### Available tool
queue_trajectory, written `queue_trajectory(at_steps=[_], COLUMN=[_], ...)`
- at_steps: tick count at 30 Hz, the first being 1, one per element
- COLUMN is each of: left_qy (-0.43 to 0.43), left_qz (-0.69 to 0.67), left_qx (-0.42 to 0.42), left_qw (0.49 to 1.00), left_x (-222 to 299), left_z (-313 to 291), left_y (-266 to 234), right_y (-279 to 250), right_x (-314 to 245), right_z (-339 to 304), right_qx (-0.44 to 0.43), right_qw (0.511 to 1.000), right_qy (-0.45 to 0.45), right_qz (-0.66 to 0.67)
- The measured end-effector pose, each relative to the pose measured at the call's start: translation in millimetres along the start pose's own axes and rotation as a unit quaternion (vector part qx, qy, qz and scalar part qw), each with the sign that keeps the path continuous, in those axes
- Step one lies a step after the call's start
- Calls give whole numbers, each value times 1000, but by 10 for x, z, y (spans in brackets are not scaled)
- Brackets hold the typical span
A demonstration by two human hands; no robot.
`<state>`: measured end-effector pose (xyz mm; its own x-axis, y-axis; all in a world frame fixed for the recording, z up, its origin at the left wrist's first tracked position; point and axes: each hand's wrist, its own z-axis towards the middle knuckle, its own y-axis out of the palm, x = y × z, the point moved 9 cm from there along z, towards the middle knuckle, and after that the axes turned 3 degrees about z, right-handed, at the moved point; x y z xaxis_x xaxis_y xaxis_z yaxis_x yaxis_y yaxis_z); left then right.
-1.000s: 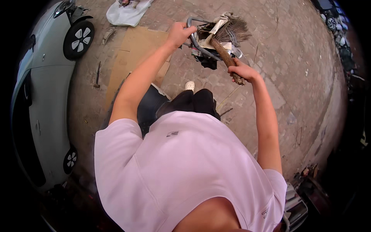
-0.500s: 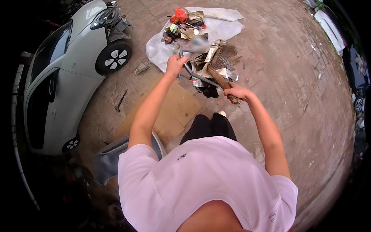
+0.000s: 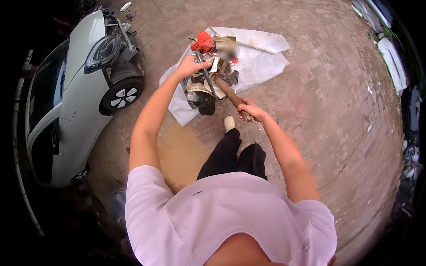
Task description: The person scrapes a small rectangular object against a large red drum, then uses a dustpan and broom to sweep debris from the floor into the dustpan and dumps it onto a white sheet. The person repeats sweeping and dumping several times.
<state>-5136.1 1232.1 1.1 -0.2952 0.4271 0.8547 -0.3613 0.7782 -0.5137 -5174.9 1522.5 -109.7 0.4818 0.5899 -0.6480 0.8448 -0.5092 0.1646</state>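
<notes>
My left hand (image 3: 190,66) is closed around the grey metal handle (image 3: 207,80) of what looks like a dustpan, its pan mostly hidden by a load of cardboard and other rubbish (image 3: 202,85). Black material (image 3: 206,105) shows at the load's near side. The thick handle of a twig broom (image 3: 231,94) slants down to my right hand (image 3: 251,111), which grips its near end. The broom's far end presses against the rubbish. Both tools are over a white plastic sheet (image 3: 262,64), in front of a red plastic bag (image 3: 204,42).
A pale car (image 3: 82,93) with its front stripped stands at the left. Flat brown cardboard (image 3: 181,148) lies left of my legs on the brick paving (image 3: 324,102). A white panel (image 3: 392,64) and assorted clutter line the right edge.
I have stepped forward. Both hands have carried the loaded dustpan and broom from the sheet's near right edge onto the sheet, close to the red bag. Both grips are kept.
</notes>
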Motion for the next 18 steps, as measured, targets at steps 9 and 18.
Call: queue_trajectory(at_steps=[9,18], left_qy=[-7,-190], left_qz=[259,295], left_qx=[-189,-289], left_qw=[947,891], left_x=[-102,-1200], left_z=[1575,2557], left_y=[1576,3675], right_y=[-467,-2436], right_x=[-112,-39], right_z=[1085,1650], right_qx=[-5,17], right_qw=[981,978], right_qy=[1,83], right_qz=[195,193])
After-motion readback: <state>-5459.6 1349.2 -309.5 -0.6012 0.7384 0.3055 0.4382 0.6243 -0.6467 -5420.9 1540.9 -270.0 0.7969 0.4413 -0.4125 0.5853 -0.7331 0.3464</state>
